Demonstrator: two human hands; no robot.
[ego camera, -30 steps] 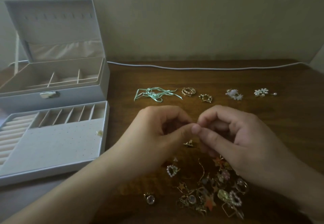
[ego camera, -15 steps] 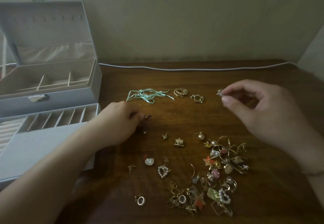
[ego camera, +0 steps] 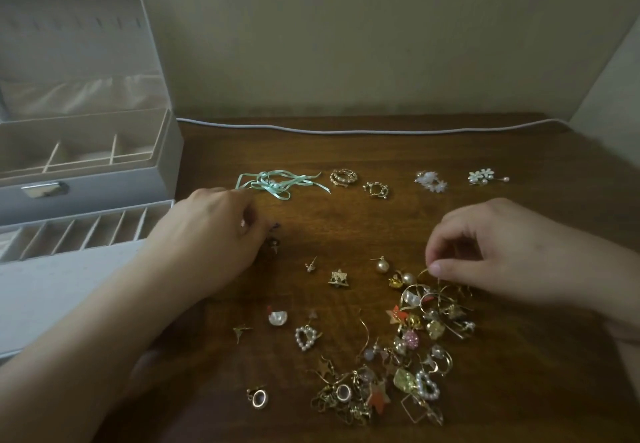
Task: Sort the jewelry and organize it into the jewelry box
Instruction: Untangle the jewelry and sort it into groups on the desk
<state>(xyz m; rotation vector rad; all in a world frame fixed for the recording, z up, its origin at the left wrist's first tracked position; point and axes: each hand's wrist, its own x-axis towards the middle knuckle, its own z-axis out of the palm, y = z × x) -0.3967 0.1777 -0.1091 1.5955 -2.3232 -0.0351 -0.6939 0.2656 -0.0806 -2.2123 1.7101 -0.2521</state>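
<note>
Gold hooks and charms lie tangled in the jewelry pile (ego camera: 415, 349) at the counter's (ego camera: 519, 228) near right. The right hand (ego camera: 502, 252) pinches a thin wire loop at the pile's top edge; best lifted slowly, so snagged neighbours fall free. The left hand (ego camera: 214, 238), fingers curled, touches a small dark stud (ego camera: 274, 242); whether it holds it I cannot tell. Beside that hand, the jewelry box (ego camera: 86, 179) stands open at far left.

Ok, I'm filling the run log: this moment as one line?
stage: sorting | left hand: by small studs | right hand: fingertips at jewelry pile | jewelry box: open
</note>
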